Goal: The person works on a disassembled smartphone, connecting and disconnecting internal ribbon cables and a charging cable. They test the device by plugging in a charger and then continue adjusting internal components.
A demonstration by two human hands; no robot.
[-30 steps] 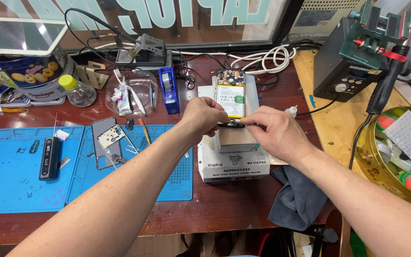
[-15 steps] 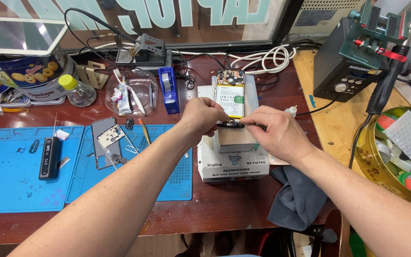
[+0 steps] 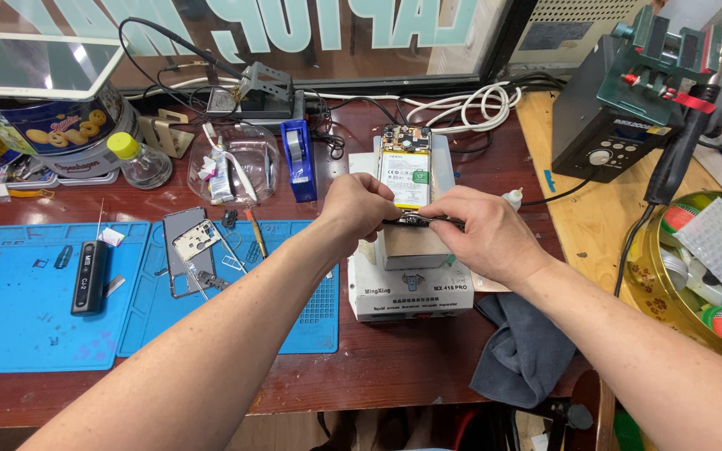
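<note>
Hands (image 3: 359,203) (image 3: 476,232) pinch slim metal tweezers (image 3: 424,220) over glossy opened phone (image 3: 404,171).

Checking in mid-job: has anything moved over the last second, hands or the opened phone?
Nothing has visibly changed. The left hand and right hand stay pinched together at the lower end of the opened phone, which lies on the white heating plate as before. The blue mat, grey cloth and tape dispenser have not shifted.
</note>
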